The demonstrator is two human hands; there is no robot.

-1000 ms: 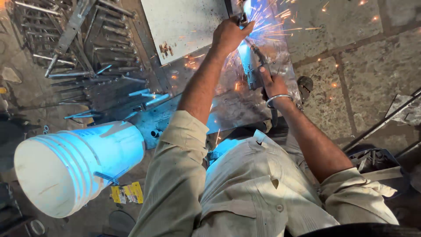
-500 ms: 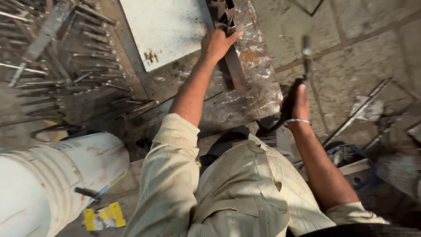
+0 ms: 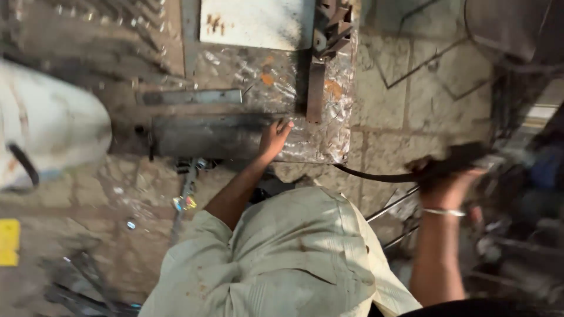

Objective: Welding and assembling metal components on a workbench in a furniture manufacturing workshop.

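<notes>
Right hand (image 3: 445,176) swung off plate edge (image 3: 311,154), tool (image 3: 464,157) gripped

A patterned metal plate (image 3: 294,82) on the stone-tiled floor (image 3: 411,88) carries a white sheet (image 3: 252,23) and steel bars (image 3: 194,97).

Worn: pale beige work shirt (image 3: 294,258), creased and grime-smudged, sleeves rolled up near the elbows. Forearms bare. Left hand (image 3: 274,139) bare, no glove. Right hand (image 3: 445,179) bare too, blurred; thin silver bangle (image 3: 445,212) on that wrist.
</notes>
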